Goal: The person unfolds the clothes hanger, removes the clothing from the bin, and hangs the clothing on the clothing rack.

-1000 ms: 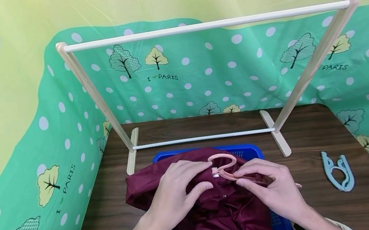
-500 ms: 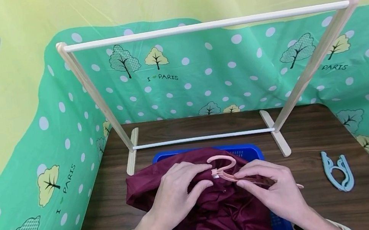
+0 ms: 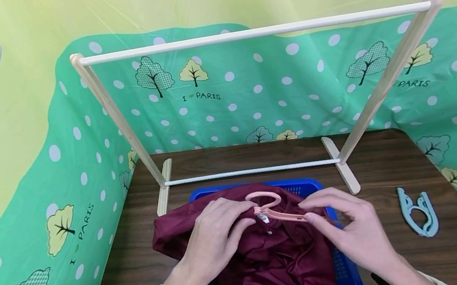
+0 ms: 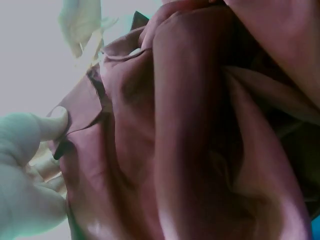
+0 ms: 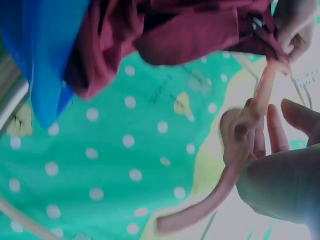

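Note:
A maroon shirt (image 3: 285, 254) lies bunched over a blue basket (image 3: 349, 270). At its collar, my left hand (image 3: 208, 242) pinches the cloth; the left wrist view shows the thumb on top of the collar's edge (image 4: 82, 107). A pink folding hanger (image 3: 281, 215) has its hook standing up beside the left fingertips, with its neck at the collar opening. My right hand (image 3: 358, 226) holds the hanger's right arm between thumb and fingers. In the right wrist view the hanger arm (image 5: 220, 185) extends past those fingers, its joint showing.
A wooden rack with a white top rail (image 3: 255, 32) stands behind the basket on the dark table (image 3: 383, 180). To the right lies a light blue folding hanger (image 3: 432, 212). A printed cloth (image 3: 245, 107) hangs around the back and sides.
The pink hanger has shifted left toward my left fingertips, and more of its arm shows. My right hand's fingers have spread along the arm, slightly to the right. My left hand stays at the collar.

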{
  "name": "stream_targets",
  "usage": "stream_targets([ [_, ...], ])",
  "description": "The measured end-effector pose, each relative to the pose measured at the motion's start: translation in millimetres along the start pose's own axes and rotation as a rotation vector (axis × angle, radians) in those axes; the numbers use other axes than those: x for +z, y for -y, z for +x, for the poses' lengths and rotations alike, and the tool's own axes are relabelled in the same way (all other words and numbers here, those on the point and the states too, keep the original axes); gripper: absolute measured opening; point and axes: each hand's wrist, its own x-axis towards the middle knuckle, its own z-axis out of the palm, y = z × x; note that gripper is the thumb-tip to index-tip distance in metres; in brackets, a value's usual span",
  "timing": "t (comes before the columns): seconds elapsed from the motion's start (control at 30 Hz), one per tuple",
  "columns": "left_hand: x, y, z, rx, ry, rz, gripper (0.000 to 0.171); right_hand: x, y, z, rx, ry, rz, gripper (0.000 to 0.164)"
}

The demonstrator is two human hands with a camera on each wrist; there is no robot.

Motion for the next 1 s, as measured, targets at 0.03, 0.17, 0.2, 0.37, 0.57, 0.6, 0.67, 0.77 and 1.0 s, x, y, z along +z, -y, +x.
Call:
stream_targets([
  [0.03, -0.8, 0.7, -0.1, -0.008, 0.0, -0.003, 0.026, -4, 0, 1, 0.007, -0.009, -0.008, 0.046],
  [0.17, -3.6, 1.9, 0.0, -0.041, 0.012, -0.011, 0.023, -23, -3, 3, 0.085, -0.019, -0.026, 0.035],
  [0.2, -4.1, 2.0, 0.3, -0.044, 0.014, -0.011, 0.022, -28, -6, 3, 0.108, -0.018, -0.016, 0.031],
  [0.37, -7.3, 3.1, 1.2, -0.066, 0.017, -0.019, 0.02, -53, -26, 4, 0.232, -0.001, 0.044, 0.022],
  [0.57, -11.0, 5.1, 2.1, -0.08, 0.009, -0.022, 0.022, -68, -70, 10, 0.338, 0.084, 0.415, 0.048],
  [0.6, -11.4, 5.3, 2.3, -0.079, 0.006, -0.022, 0.022, -68, -77, 11, 0.355, 0.105, 0.447, 0.049],
  [0.67, -11.5, 6.4, 2.3, -0.077, 0.001, -0.017, 0.023, -65, -86, 10, 0.384, 0.146, 0.476, 0.044],
  [0.77, -11.7, 7.5, 2.4, -0.09, 0.005, -0.021, 0.024, -56, -92, 7, 0.418, 0.221, 0.441, 0.03],
  [1.0, -12.6, 7.2, 3.3, -0.104, 0.007, -0.042, 0.026, -30, -88, 2, 0.372, 0.431, 0.555, 0.029],
])
